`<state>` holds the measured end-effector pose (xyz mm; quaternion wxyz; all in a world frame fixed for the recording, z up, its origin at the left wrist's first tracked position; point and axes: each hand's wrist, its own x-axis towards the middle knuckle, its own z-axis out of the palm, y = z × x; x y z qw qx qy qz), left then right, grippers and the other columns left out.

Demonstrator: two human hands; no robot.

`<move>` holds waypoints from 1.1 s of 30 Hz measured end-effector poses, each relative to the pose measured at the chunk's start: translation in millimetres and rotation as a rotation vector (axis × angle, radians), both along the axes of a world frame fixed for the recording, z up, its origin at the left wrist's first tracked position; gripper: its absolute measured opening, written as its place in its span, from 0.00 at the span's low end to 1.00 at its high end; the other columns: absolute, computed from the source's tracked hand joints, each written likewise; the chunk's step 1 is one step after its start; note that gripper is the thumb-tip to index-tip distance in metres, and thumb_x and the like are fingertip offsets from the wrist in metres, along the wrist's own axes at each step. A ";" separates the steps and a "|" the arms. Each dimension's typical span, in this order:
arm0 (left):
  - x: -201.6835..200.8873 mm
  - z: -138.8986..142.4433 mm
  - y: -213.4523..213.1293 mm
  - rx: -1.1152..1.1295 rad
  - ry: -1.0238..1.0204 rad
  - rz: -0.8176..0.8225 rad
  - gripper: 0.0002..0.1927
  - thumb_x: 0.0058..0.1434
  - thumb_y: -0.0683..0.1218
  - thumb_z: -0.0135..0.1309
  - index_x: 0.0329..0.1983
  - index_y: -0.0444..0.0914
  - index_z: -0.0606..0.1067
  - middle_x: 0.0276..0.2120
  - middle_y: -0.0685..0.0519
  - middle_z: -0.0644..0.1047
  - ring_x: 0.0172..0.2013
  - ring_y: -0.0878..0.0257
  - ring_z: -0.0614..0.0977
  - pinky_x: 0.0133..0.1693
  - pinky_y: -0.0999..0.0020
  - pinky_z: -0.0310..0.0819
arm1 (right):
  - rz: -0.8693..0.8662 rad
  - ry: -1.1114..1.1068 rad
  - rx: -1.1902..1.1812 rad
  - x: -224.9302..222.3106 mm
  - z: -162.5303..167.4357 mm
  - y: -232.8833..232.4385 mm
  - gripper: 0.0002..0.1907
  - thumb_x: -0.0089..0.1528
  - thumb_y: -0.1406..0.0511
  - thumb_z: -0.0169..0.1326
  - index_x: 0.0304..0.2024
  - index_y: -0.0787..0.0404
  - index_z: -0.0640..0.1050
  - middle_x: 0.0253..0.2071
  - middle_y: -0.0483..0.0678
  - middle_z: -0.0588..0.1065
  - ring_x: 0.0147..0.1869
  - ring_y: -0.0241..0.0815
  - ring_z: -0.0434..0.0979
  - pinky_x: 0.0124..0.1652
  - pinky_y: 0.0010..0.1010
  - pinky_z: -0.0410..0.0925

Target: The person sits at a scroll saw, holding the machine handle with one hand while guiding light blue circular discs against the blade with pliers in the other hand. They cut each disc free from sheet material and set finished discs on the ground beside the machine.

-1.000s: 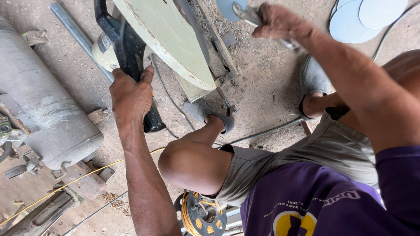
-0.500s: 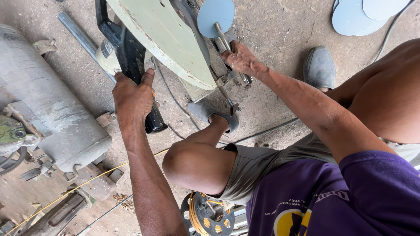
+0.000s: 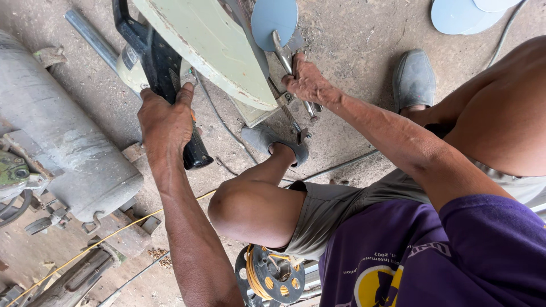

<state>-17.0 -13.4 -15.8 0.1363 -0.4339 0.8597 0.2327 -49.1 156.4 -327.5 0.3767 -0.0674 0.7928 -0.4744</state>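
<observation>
Left hand clasps the black plastic handle of a pale green metal chop saw standing on the bare concrete floor. Right hand is closed around a slim metal wrench set against the saw's side, just below a blue-grey cutting disc. A grey steel tank lies near the floor's left edge.

Much of the saw and its surroundings runs out of view

The pale green saw guard is cut off by the top edge, its blade hidden; the left hand covers the middle of the black handle, and the right hand hides most of the metal wrench. The grey tank runs off the left edge, and the blue discs off the top.
</observation>
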 end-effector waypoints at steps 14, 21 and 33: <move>4.2 0.0 3.2 -0.028 0.026 -0.021 0.29 0.63 0.53 0.56 0.57 0.28 0.64 0.39 0.39 0.79 0.31 0.55 0.87 0.25 0.70 0.86 | -0.264 -0.134 -0.377 32.5 -29.7 17.7 0.09 0.59 0.69 0.49 0.40 0.56 0.65 0.26 0.42 0.67 0.21 0.31 0.62 0.15 0.20 0.53; 3.1 -0.5 2.1 0.009 0.038 -0.003 0.28 0.62 0.52 0.56 0.56 0.28 0.64 0.39 0.39 0.79 0.29 0.54 0.86 0.22 0.69 0.86 | -0.369 -0.171 -0.378 37.5 -24.0 -21.3 0.09 0.63 0.68 0.50 0.39 0.59 0.62 0.26 0.39 0.62 0.26 0.26 0.61 0.17 0.20 0.50; 3.0 -4.5 1.4 0.002 0.005 0.000 0.31 0.63 0.52 0.55 0.59 0.27 0.61 0.40 0.38 0.79 0.30 0.53 0.87 0.23 0.69 0.84 | -0.189 -0.065 -0.190 37.1 -14.7 -17.4 0.15 0.59 0.70 0.53 0.41 0.61 0.60 0.23 0.39 0.63 0.24 0.26 0.61 0.16 0.20 0.50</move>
